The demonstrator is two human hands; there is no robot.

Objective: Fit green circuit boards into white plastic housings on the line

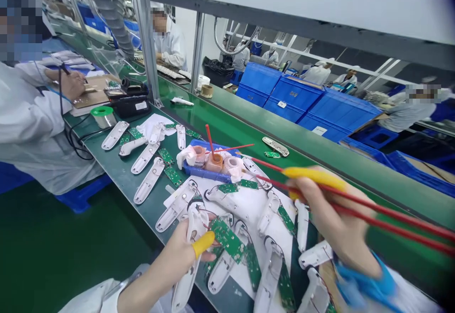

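My left hand (185,251), with a yellow finger cot on the thumb, grips a long white plastic housing (188,265) with a green circuit board (227,239) wired to it. My right hand (330,208), a yellow cot on the forefinger, pinches two thin red sticks (391,216) whose tips point left toward small cups (215,161) of paste on a blue tray (206,173). Several more white housings (270,275) and green boards lie heaped under both hands.
A row of white housings (145,156) and boards lies along the green bench. A person in white at the left works at a station with a solder spool (102,116) and black box. The green conveyor (249,123) runs behind; blue crates (295,95) stand beyond it.
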